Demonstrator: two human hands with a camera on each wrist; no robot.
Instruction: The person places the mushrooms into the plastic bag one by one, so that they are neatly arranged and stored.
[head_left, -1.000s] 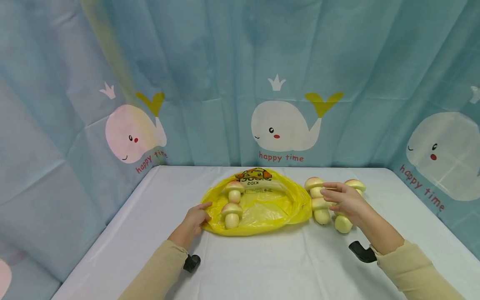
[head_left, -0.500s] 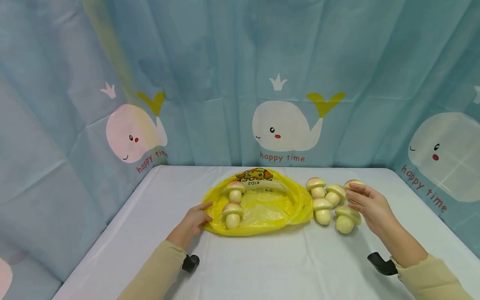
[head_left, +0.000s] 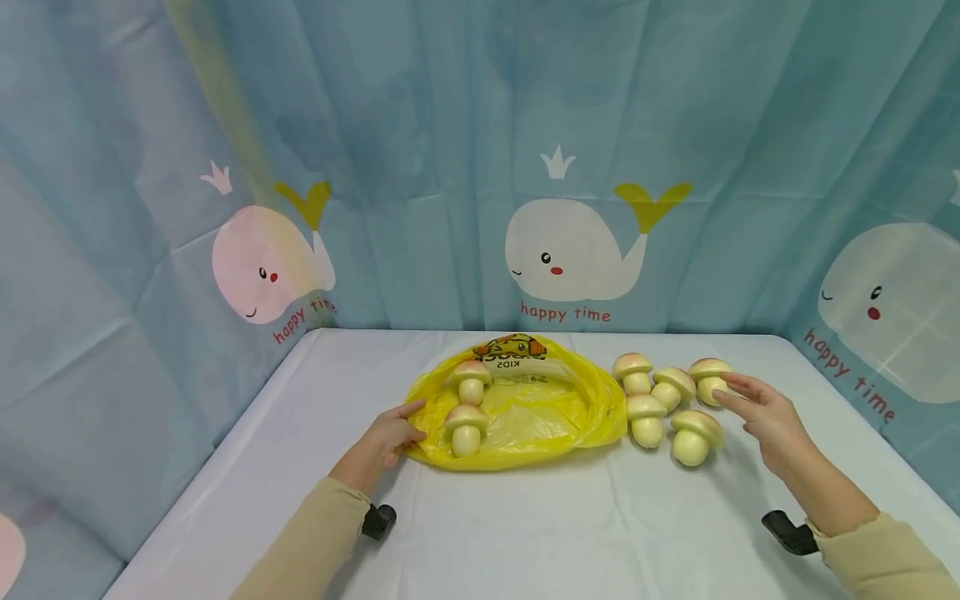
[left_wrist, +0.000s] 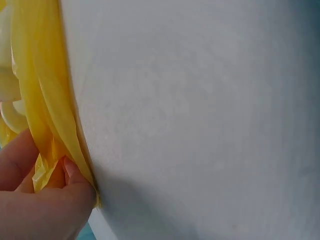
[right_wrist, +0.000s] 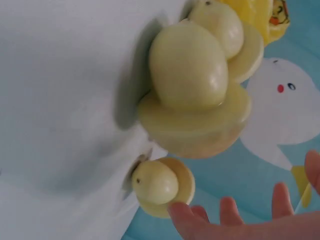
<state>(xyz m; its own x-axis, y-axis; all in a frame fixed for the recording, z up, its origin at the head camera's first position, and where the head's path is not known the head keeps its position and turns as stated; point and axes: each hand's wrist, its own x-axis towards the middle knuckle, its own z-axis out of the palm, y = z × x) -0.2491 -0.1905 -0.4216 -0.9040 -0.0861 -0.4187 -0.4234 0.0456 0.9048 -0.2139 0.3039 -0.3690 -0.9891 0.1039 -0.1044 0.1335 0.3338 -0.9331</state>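
At the left edge of the yellow bag (head_left: 517, 461), the left hand (head_left: 386, 435) pinches the plastic between thumb and fingers, as the left wrist view shows. It has remained there during the last second.

The bag lies on the white table (head_left: 555, 533) with its mouth turned toward the person. Inside, at its left part, there are two mushrooms, a back one (head_left: 471, 382) and a front one (head_left: 466, 430); this number has not changed.

To the right of the bag are five mushrooms. A back-left one (head_left: 633, 372) and a front-left one (head_left: 645, 421) stand just beside it; next come a middle one (head_left: 672, 388) and a front-right one (head_left: 696, 437). The far-right one (head_left: 708, 382) is the most distant from the bag.

The right hand (head_left: 772, 417) has moved away from the bag, to this last mushroom. Its fingers are loosely spread and grip nothing; whether a fingertip touches the cap, one cannot tell. Probably the attention is now on this mushroom, and the filling is only partly done.
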